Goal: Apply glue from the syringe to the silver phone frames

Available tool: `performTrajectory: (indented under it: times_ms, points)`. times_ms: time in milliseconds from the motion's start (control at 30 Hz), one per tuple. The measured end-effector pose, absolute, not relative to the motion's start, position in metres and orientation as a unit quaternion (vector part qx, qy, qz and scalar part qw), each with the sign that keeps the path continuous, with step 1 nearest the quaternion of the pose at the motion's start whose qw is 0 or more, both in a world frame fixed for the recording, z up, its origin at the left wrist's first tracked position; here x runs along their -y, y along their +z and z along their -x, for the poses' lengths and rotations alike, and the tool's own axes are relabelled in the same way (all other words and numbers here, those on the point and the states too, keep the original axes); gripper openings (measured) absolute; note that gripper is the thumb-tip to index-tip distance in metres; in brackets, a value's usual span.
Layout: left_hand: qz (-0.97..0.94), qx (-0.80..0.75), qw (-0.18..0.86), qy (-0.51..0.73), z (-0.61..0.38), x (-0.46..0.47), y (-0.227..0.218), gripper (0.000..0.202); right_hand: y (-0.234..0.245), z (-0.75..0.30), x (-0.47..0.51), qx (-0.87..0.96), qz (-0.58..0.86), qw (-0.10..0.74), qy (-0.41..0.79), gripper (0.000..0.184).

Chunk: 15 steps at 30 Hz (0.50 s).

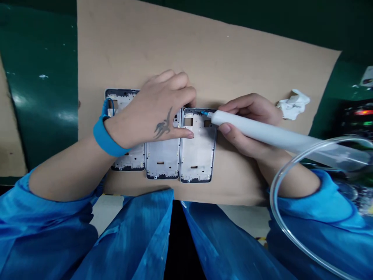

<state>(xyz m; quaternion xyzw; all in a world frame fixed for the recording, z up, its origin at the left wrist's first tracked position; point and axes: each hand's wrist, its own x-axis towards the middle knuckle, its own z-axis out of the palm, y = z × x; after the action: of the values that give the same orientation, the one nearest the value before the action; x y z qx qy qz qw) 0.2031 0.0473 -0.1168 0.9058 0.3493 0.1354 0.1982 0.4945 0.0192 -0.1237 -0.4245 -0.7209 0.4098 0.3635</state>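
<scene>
Three silver phone frames lie side by side on a brown cardboard sheet (pixel 233 58): the left frame (pixel 128 159), the middle frame (pixel 163 159) and the right frame (pixel 198 151). My left hand (pixel 157 112) lies flat across the tops of the left and middle frames, fingers stretched out, thumb tip on the right frame's left edge. A blue wristband (pixel 105 138) circles that wrist. My right hand (pixel 247 124) is wrapped round a white dispenser syringe (pixel 262 134). Its blue tip (pixel 204 113) touches the top edge of the right frame.
A clear hose (pixel 275 202) loops from the syringe's back end down over my right sleeve. A crumpled white tissue (pixel 293 104) lies on the cardboard's right part. A dark green table (pixel 43 97) surrounds the sheet. Blurred items with small lights (pixel 361 116) sit at far right.
</scene>
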Motion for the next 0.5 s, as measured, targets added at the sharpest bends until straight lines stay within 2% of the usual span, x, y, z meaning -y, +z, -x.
performTrajectory:
  times_ms: [133, 500]
  points:
    - [-0.906, -0.345, 0.197, 0.145, -0.2023, -0.0463, -0.1148, 0.093, -0.1230, -0.4929, -0.0198, 0.731, 0.428, 0.360, 0.390, 0.031]
    - [-0.894, -0.358, 0.235, 0.130, -0.2017, -0.0500, -0.1174, 0.076, -0.1208, -0.4945, -0.0205, 0.731, 0.414, 0.357, 0.408, 0.024]
